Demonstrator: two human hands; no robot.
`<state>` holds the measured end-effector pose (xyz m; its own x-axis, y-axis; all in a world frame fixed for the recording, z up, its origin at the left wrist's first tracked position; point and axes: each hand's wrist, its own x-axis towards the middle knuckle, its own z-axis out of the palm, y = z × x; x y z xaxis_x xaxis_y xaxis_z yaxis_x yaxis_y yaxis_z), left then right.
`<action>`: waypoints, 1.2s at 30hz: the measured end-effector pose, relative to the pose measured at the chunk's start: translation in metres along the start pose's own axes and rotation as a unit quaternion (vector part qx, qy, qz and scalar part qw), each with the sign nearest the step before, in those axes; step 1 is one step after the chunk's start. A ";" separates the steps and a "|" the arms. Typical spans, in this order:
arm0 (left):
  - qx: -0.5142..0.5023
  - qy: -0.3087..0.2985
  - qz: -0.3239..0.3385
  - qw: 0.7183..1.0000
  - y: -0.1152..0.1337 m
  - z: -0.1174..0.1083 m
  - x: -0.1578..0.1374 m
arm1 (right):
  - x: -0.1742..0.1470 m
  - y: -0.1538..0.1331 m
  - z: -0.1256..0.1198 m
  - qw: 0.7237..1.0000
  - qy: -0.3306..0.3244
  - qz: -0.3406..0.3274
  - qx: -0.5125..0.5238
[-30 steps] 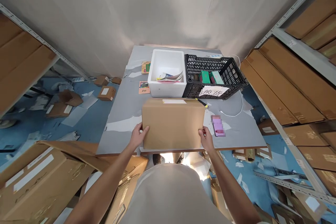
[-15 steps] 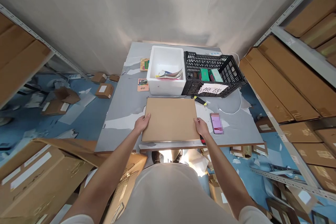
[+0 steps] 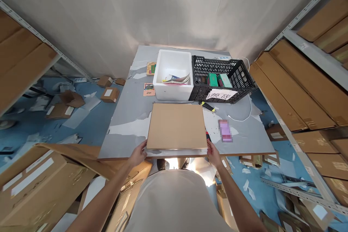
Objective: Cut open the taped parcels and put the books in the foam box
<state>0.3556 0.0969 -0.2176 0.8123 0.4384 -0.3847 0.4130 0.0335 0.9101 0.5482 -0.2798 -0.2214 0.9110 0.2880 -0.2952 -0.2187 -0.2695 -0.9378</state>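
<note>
Left hand (image 3: 138,154) and right hand (image 3: 214,154) flank cardboard box (image 3: 176,127), grip undeterminable; likely stiff, best held by its 2 ends.

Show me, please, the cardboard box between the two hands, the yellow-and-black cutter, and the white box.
Cardboard box (image 3: 177,126): head view, middle of its top face.
Yellow-and-black cutter (image 3: 207,107): head view, its dark handle.
White box (image 3: 172,93): head view, its front wall.

A plain pale grey top (image 3: 178,203) covers the torso, above dark shoes (image 3: 161,164), with ungloved fingers (image 3: 142,147).
</note>
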 end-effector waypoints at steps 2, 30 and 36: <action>0.006 -0.013 0.005 1.000 -0.002 0.008 -0.007 | -0.008 0.003 0.006 0.999 -0.033 0.006 -0.009; 0.332 0.159 0.019 0.929 0.166 0.006 0.040 | 0.049 -0.144 0.001 0.977 0.037 -0.072 -0.196; 0.093 0.149 0.033 0.984 0.135 -0.003 0.032 | 0.034 -0.111 -0.005 0.999 -0.008 -0.033 0.030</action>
<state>0.4359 0.1179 -0.1066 0.6946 0.6787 -0.2385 0.4536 -0.1560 0.8774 0.6049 -0.2450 -0.1264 0.9183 0.3184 -0.2351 -0.1793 -0.1949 -0.9643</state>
